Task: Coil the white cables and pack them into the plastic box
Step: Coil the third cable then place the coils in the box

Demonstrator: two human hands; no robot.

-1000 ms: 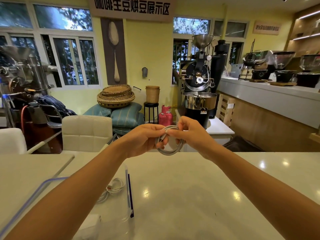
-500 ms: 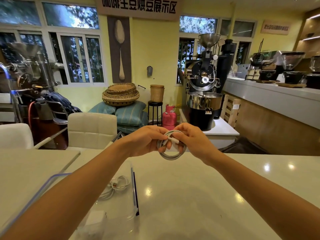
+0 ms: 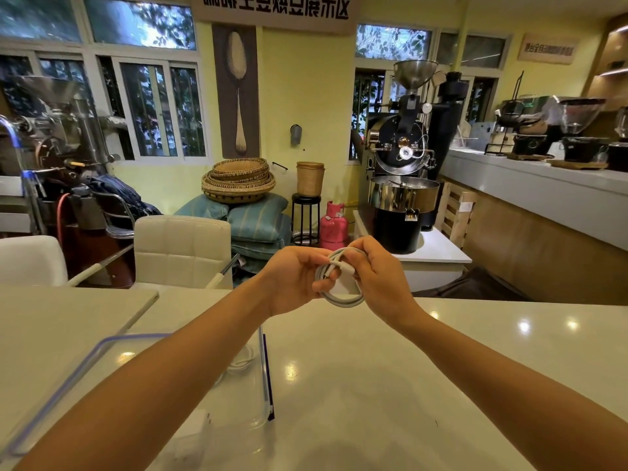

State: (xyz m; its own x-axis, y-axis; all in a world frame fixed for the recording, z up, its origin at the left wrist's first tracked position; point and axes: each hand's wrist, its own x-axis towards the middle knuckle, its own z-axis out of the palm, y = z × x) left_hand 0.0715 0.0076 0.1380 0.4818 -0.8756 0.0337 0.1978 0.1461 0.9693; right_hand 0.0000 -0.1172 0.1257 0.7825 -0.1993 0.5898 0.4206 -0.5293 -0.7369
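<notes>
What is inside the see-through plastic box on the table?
Inside the clear plastic box lies a coiled white cable and a small white block, perhaps a charger. The left forearm covers the rest.

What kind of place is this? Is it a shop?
Probably a coffee shop or roastery: a black coffee roaster stands at the back, grinders line the counter, and stacked woven baskets sit on sacks.
</notes>
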